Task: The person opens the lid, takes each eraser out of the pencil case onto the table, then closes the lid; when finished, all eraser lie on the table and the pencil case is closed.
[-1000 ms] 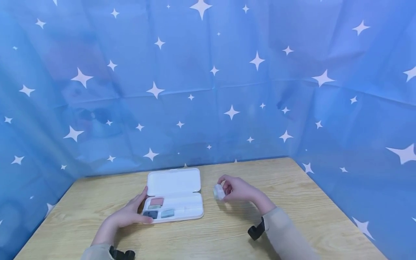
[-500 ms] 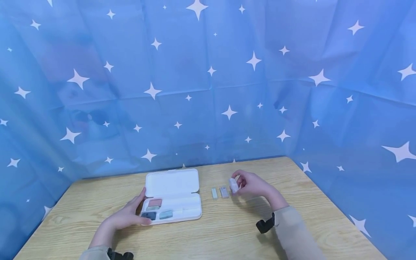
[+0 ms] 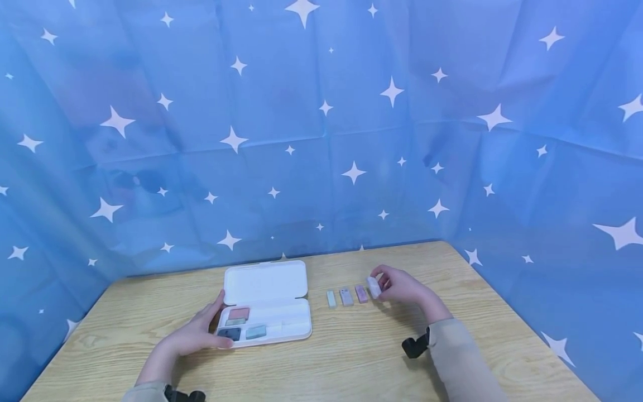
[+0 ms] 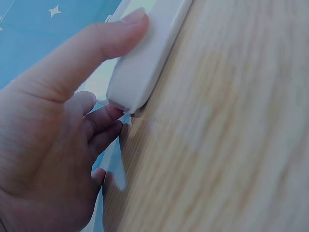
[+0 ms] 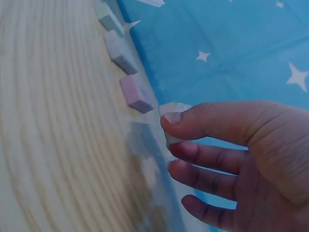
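Note:
A white pencil case (image 3: 288, 336) lies open on the table, its lid laid back. My left hand (image 3: 196, 329) holds its left end, thumb (image 4: 128, 31) at the front edge and fingers round the end. Inside sit a pink eraser (image 3: 239, 313), a pale one under it, a dark eraser (image 3: 229, 334) and a light blue eraser (image 3: 256, 331). My right hand (image 3: 402, 287) pinches a white eraser (image 3: 373, 287) between thumb and fingers. To its left stand a pale green eraser (image 3: 331, 298), a grey-lilac eraser (image 3: 346, 296) and a pinkish-purple eraser (image 3: 361, 293) in a row.
The wooden table (image 3: 311, 374) reaches back to a blue curtain (image 3: 281, 184) printed with white stars, which also runs along the right side. Black wrist cameras are strapped to both sleeves.
My right hand has moved rightward, leaving the pale green, grey-lilac and then pinkish-purple erasers in a row. It now holds only the white one. My left hand stays at the case.

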Available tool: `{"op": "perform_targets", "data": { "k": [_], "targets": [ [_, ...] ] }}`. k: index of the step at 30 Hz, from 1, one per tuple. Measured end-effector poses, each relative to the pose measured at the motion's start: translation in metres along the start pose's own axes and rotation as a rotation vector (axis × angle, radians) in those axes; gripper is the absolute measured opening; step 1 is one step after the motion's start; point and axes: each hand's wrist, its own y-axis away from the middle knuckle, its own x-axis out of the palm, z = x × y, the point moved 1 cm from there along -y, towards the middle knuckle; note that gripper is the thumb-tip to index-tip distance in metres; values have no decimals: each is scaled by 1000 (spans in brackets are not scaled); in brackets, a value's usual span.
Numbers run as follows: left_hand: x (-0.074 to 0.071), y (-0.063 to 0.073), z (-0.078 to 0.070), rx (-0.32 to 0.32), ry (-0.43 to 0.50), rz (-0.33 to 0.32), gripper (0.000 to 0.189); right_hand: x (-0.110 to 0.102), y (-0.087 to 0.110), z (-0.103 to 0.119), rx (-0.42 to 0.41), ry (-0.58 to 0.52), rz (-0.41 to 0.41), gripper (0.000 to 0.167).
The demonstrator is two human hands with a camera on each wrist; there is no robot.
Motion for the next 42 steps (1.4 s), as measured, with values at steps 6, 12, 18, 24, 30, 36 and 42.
{"op": "perform_targets", "data": {
  "k": [6,12,18,24,30,36,42],
  "targets": [
    [-1,-1,0,13,-3,2,120,2,-1,-7,25,18,-12,50],
    [-2,0,-4,22,-15,5,119,3,-2,-11,15,18,-18,49],
    [-2,1,-6,29,-8,4,119,4,-2,-14,19,26,-29,50],
    [-2,0,-4,12,7,5,120,5,-3,-15,18,32,-38,49],
    [-1,0,-3,12,8,4,119,7,-3,-14,14,36,-34,48],
    [0,2,-4,25,13,1,118,9,-4,-16,-2,57,-16,47],
    [0,2,-4,27,21,0,118,10,-5,-16,19,41,-28,47]
  ]
}}
